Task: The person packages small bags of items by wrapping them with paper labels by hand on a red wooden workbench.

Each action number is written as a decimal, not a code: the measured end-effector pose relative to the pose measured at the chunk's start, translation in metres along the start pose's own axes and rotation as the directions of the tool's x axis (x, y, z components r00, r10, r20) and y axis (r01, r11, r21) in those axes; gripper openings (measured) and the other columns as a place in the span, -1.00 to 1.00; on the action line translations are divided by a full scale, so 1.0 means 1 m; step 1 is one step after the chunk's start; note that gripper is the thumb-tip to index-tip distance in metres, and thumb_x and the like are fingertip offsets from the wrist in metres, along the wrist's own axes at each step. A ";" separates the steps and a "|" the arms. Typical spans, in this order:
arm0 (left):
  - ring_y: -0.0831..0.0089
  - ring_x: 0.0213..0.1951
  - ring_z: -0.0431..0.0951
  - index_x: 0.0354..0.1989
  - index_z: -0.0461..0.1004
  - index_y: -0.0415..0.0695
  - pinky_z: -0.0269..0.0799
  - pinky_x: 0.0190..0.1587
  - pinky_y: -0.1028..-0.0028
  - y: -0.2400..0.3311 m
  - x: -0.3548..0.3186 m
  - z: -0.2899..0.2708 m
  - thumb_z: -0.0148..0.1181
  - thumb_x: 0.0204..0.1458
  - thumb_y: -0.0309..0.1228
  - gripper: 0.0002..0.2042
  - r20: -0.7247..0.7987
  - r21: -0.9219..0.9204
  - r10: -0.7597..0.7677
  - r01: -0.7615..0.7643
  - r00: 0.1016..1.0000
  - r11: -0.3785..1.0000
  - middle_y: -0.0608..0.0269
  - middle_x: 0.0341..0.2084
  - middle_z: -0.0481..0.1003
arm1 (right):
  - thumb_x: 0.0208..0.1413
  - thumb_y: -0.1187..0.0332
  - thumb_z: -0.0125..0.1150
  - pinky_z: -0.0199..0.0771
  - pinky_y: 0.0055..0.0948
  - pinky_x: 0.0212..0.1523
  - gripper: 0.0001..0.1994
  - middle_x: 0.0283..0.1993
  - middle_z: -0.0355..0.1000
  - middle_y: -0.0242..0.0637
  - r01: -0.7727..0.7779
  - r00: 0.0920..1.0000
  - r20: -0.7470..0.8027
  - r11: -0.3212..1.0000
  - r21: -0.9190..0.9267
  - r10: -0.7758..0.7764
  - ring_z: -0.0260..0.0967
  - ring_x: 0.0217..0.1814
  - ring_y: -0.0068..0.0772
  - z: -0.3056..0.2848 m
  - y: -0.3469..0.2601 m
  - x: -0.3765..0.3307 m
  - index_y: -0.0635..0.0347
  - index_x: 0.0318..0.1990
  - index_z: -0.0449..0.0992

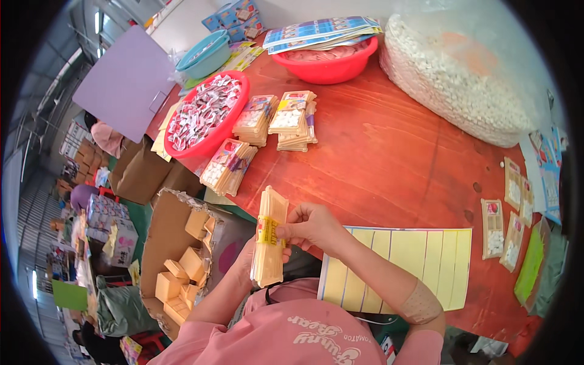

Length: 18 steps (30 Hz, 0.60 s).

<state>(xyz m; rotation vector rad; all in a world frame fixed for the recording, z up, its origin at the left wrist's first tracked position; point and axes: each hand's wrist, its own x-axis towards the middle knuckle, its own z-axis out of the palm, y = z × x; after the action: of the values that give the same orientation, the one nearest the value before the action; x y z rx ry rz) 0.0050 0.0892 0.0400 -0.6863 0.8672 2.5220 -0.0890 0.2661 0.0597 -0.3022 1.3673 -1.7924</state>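
Observation:
Upright in front of my chest is a stack of narrow beige plastic trays with a yellow printed strip across its middle. My left hand is closed round the stack from behind and below; its fingers are mostly hidden. On the other side my right hand pinches the edge of the stack at the strip, thumb in front. Just beyond, on the red table, lie bundles of similar trays filled with white pieces. Beside my right forearm a yellow sheet marked into columns hangs over the table's near edge.
A pink basin of small packets stands far left, near a teal basin. A red basin holds printed sheets. Far right sits a big bag of white pieces, with loose trays nearer. A carton of orange-tan boxes stands left.

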 end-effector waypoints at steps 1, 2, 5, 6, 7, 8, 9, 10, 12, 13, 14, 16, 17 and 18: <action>0.27 -0.46 0.56 -0.14 0.33 -0.27 0.57 -0.43 0.42 0.002 0.000 -0.001 0.00 0.08 -0.32 -0.72 -0.005 0.016 -0.005 0.005 1.000 1.000 0.02 -0.39 0.47 | -0.17 0.21 0.41 0.28 -0.69 -0.60 -0.67 -0.50 0.41 -0.39 -0.011 1.000 0.002 1.000 -0.006 0.011 0.32 -0.56 -0.67 -0.001 -0.001 -0.002 0.17 -0.42 0.37; 0.25 -0.45 0.56 -0.14 0.33 -0.28 0.58 -0.43 0.40 0.004 0.002 -0.005 -0.03 0.08 -0.33 -0.73 0.005 0.013 -0.037 0.037 0.999 0.999 0.00 -0.38 0.46 | -0.18 0.21 0.42 0.29 -0.68 -0.60 -0.65 -0.49 0.41 -0.39 -0.023 1.000 0.004 1.000 -0.013 0.023 0.31 -0.57 -0.66 -0.002 -0.001 -0.002 0.16 -0.40 0.35; 0.25 -0.44 0.55 -0.15 0.33 -0.29 0.57 -0.43 0.38 -0.002 0.002 -0.012 -0.04 0.08 -0.35 -0.73 0.012 -0.027 -0.015 0.015 1.000 1.000 -0.01 -0.37 0.46 | -0.18 0.24 0.42 0.26 -0.67 -0.60 -0.64 -0.50 0.40 -0.39 -0.006 0.999 0.049 1.000 -0.012 0.007 0.31 -0.57 -0.65 0.001 -0.001 -0.002 0.17 -0.35 0.33; 0.27 -0.43 0.53 -0.16 0.34 -0.30 0.55 -0.43 0.39 -0.005 0.002 -0.013 -0.03 0.06 -0.35 -0.73 0.012 -0.071 0.028 -0.027 1.000 0.997 0.01 -0.38 0.45 | -0.18 0.24 0.42 0.26 -0.67 -0.60 -0.64 -0.50 0.40 -0.39 -0.003 0.999 0.052 1.000 -0.004 0.003 0.31 -0.57 -0.65 0.001 -0.002 -0.002 0.17 -0.35 0.33; 0.27 -0.43 0.53 -0.16 0.34 -0.30 0.55 -0.43 0.39 -0.006 0.002 -0.012 -0.03 0.06 -0.35 -0.73 0.007 -0.064 0.028 -0.027 1.000 0.998 0.01 -0.38 0.45 | -0.17 0.26 0.41 0.24 -0.67 -0.61 -0.65 -0.51 0.40 -0.38 -0.019 0.998 0.062 1.000 0.004 0.019 0.31 -0.57 -0.64 0.002 -0.003 -0.002 0.18 -0.35 0.33; 0.31 -0.42 0.50 -0.16 0.34 -0.30 0.52 -0.42 0.41 -0.007 0.002 -0.010 0.00 0.04 -0.35 -0.72 0.083 -0.118 0.035 -0.025 0.996 0.993 0.04 -0.38 0.44 | -0.17 0.29 0.40 0.22 -0.68 -0.62 -0.66 -0.51 0.40 -0.38 -0.035 0.997 0.072 0.999 0.010 0.034 0.31 -0.57 -0.63 0.003 -0.005 -0.002 0.18 -0.35 0.32; 0.34 -0.41 0.46 -0.17 0.34 -0.31 0.49 -0.42 0.44 -0.007 0.003 -0.007 0.02 0.02 -0.35 -0.71 0.163 -0.171 0.046 -0.018 0.985 0.985 0.07 -0.38 0.43 | -0.17 0.29 0.40 0.22 -0.68 -0.62 -0.66 -0.51 0.40 -0.38 -0.031 0.997 0.071 0.999 0.013 0.030 0.31 -0.57 -0.63 0.003 -0.006 -0.002 0.18 -0.35 0.32; 0.34 -0.41 0.46 -0.17 0.34 -0.31 0.49 -0.42 0.44 -0.008 0.003 -0.005 0.02 0.02 -0.35 -0.71 0.163 -0.166 0.045 -0.018 0.986 0.986 0.07 -0.38 0.43 | -0.17 0.33 0.38 0.21 -0.67 -0.62 -0.68 -0.52 0.40 -0.37 -0.025 0.996 0.087 0.998 0.049 0.021 0.31 -0.57 -0.63 0.003 -0.007 -0.002 0.18 -0.36 0.32; 0.41 -0.42 0.39 -0.18 0.35 -0.29 0.41 -0.43 0.50 -0.010 0.002 0.002 0.08 -0.04 -0.36 -0.71 0.146 -0.181 0.092 -0.065 0.985 0.981 0.14 -0.38 0.40 | -0.18 0.36 0.37 0.20 -0.66 -0.63 -0.70 -0.53 0.39 -0.36 -0.020 0.995 0.101 0.996 0.084 0.012 0.31 -0.56 -0.63 0.003 -0.008 -0.003 0.18 -0.36 0.32; 0.41 -0.42 0.39 -0.18 0.35 -0.29 0.41 -0.43 0.50 -0.012 0.002 0.005 0.08 -0.04 -0.36 -0.71 0.146 -0.181 0.090 -0.062 0.985 0.982 0.14 -0.38 0.40 | -0.16 0.39 0.34 0.22 -0.66 -0.61 -0.73 -0.53 0.40 -0.36 -0.020 0.994 0.109 0.994 0.104 0.009 0.32 -0.56 -0.63 0.003 -0.007 -0.003 0.20 -0.36 0.34; 0.42 -0.42 0.38 -0.20 0.35 -0.29 0.39 -0.44 0.52 -0.014 0.003 0.009 0.09 -0.05 -0.36 -0.71 0.134 -0.159 0.149 -0.127 0.980 0.979 0.15 -0.38 0.40 | -0.15 0.41 0.31 0.24 -0.66 -0.59 -0.76 -0.52 0.41 -0.35 -0.022 0.993 0.117 0.992 0.124 0.008 0.33 -0.55 -0.62 0.002 -0.007 -0.003 0.21 -0.37 0.35; 0.44 -0.41 0.37 -0.21 0.35 -0.29 0.37 -0.45 0.54 -0.017 0.003 0.016 0.10 -0.06 -0.37 -0.72 0.111 -0.154 0.216 -0.198 0.970 0.968 0.16 -0.37 0.39 | -0.11 0.40 0.26 0.26 -0.67 -0.57 -0.81 -0.51 0.42 -0.36 0.025 0.992 0.118 0.996 0.087 -0.035 0.35 -0.53 -0.61 -0.002 -0.006 -0.004 0.23 -0.37 0.37; 0.45 -0.42 0.37 -0.22 0.35 -0.29 0.35 -0.47 0.55 -0.016 0.007 0.022 0.10 -0.05 -0.38 -0.73 0.147 -0.165 0.232 -0.208 0.962 0.964 0.17 -0.38 0.39 | -0.07 0.39 0.22 0.28 -0.68 -0.55 -0.84 -0.50 0.43 -0.36 0.079 0.990 0.116 0.995 0.052 -0.085 0.36 -0.50 -0.60 -0.006 -0.005 -0.004 0.25 -0.38 0.39; 0.46 -0.43 0.36 -0.23 0.36 -0.29 0.33 -0.48 0.56 -0.016 0.009 0.025 0.09 -0.05 -0.38 -0.75 0.176 -0.180 0.251 -0.220 0.952 0.959 0.17 -0.39 0.39 | 0.03 0.31 0.13 0.37 -0.66 -0.49 -0.80 -0.40 0.45 -0.34 0.111 0.988 0.102 0.993 0.037 -0.114 0.40 -0.44 -0.58 -0.014 -0.005 -0.005 0.29 -0.32 0.44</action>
<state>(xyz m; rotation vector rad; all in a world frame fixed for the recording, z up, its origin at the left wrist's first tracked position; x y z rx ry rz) -0.0024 0.1193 0.0450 -0.3859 0.7217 2.8390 -0.0968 0.2795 0.0603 -0.4571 1.2702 -1.8616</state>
